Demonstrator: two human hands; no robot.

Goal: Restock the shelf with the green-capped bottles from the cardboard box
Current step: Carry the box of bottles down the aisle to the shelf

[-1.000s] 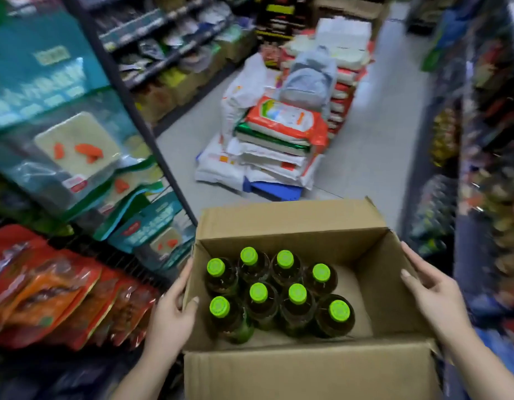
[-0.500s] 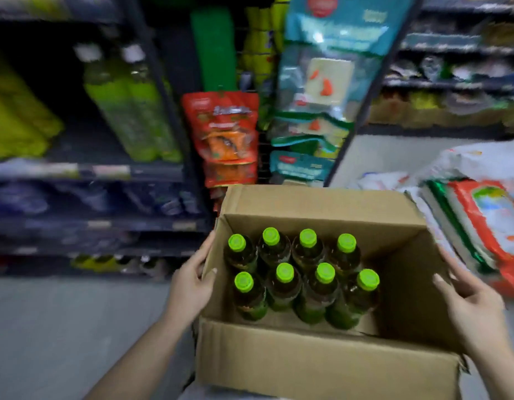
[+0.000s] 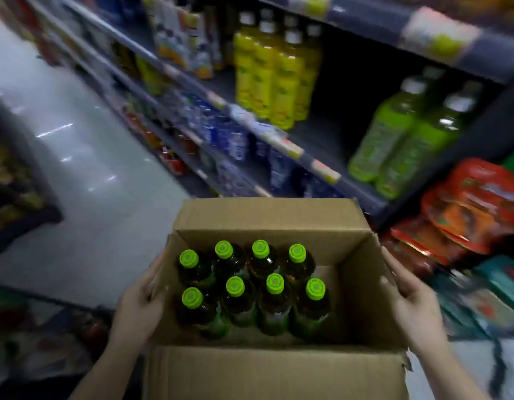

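An open cardboard box (image 3: 267,217) is held in front of me at the bottom centre. Inside stand several dark bottles with bright green caps (image 3: 235,286) in two rows, filling the left part of the box; the right part is bare cardboard. My left hand (image 3: 140,304) grips the box's left wall, fingers curled over its edge. My right hand (image 3: 411,298) presses flat against the right wall from outside. The shelf (image 3: 281,142) runs diagonally across the upper right, holding yellow bottles (image 3: 274,73) and light green bottles (image 3: 406,134) with white caps.
A dark gap lies on the shelf between the yellow and light green bottles. Blue-labelled bottles (image 3: 232,140) fill the lower shelf. Red snack bags (image 3: 475,209) hang at the right. Grey aisle floor (image 3: 85,183) stretches to the left, with another rack (image 3: 16,183) at the far left.
The view has swung left from the aisle and sacks to the drinks shelf. Both hands keep the same hold on the box, and the bottles stay in place.
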